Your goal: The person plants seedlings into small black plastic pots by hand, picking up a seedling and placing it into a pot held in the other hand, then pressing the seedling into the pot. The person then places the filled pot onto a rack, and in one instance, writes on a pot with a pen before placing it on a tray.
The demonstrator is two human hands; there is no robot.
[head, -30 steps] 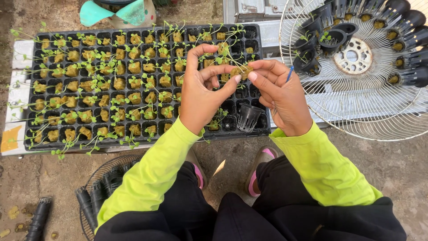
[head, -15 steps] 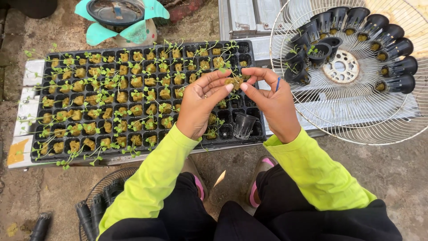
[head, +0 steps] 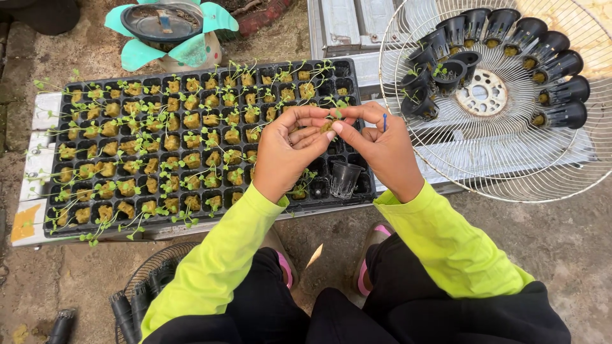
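Over the black seedling tray, both hands, left hand and right hand, have drawn closer, still pinching one sponge plug seedling, barely shifted.

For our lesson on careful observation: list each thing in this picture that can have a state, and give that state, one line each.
Left hand: pinching a seedling plug.
Right hand: pinching the same plug, a thin blue stick between its fingers.
Seedling plug: held above the tray.
Seedling tray: mostly filled, right-hand cells empty.
Loose black cup: upright on the tray, empty.
Fan guard: lying flat, cups ringed on top.
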